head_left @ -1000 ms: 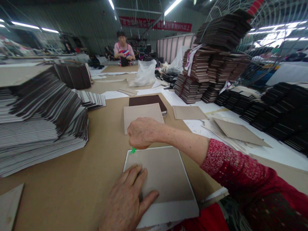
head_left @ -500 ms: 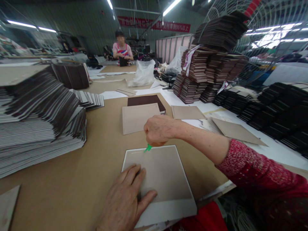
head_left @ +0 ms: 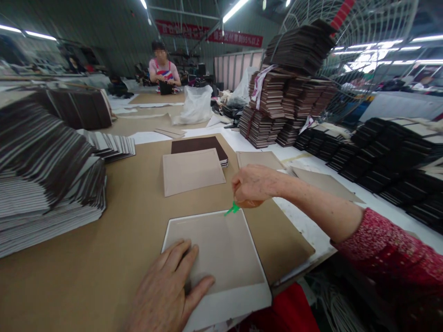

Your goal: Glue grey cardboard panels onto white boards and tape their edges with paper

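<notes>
A beige panel with a white border (head_left: 224,253) lies flat on the brown board in front of me. My left hand (head_left: 169,281) rests on its left side, fingers spread and palm down. Above the panel's far right corner, my right hand (head_left: 256,184) is closed around a squeeze bottle (head_left: 232,209). Its green nozzle points down at the far edge, while most of its orange-brown body is hidden in my fist. A thin shiny line runs along that edge. Beyond lies another beige panel (head_left: 194,170), partly over a small stack of dark brown panels (head_left: 199,145).
Tall piles of dark and white panels (head_left: 79,193) stand at the left. Bundled brown stacks (head_left: 266,110) and black stacks (head_left: 391,161) line the right, near a wire fan guard (head_left: 374,50). A co-worker (head_left: 164,71) handles a dark item at the far end.
My right hand has moved right along the panel's far edge with the bottle, to near the corner. My left hand stays on the panel. The view has turned slightly right.
</notes>
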`<state>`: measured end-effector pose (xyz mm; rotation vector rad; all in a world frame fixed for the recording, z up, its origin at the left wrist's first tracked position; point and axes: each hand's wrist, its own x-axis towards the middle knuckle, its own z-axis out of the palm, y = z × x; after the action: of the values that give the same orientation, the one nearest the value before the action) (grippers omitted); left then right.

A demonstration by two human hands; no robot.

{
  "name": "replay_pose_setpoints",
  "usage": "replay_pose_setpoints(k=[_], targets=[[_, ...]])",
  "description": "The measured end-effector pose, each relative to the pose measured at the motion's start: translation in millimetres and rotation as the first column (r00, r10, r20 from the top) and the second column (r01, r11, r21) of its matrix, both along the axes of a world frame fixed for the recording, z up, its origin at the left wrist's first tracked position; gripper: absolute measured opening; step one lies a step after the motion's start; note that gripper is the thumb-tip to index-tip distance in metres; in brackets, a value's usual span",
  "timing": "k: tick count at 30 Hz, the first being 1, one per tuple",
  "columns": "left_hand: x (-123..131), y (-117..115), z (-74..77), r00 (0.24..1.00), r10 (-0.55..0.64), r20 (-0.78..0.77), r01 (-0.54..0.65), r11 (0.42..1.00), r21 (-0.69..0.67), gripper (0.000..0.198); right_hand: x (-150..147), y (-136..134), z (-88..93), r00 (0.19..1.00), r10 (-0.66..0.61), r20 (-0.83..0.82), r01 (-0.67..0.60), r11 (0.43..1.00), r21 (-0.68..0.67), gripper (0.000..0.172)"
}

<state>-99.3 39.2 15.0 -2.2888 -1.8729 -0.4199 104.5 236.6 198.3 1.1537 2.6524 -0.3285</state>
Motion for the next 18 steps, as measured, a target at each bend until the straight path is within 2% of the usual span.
replay_pose_setpoints(k=[11,18], targets=[[0.1,0.7,3.5,0.999,-0.028,-0.017,0.028,0.998,0.052,0.060,37.2,3.4,-0.9,0.986,-0.160,-0.051,0.157,0.986,-0.052,0.021],[-0.1,1.0,1.2,1.000,-0.019,-0.016,0.019,0.999,0.027,0.060,27.2,6.6,-1.0,0.988,-0.136,-0.071,0.130,0.988,-0.084,0.019]])
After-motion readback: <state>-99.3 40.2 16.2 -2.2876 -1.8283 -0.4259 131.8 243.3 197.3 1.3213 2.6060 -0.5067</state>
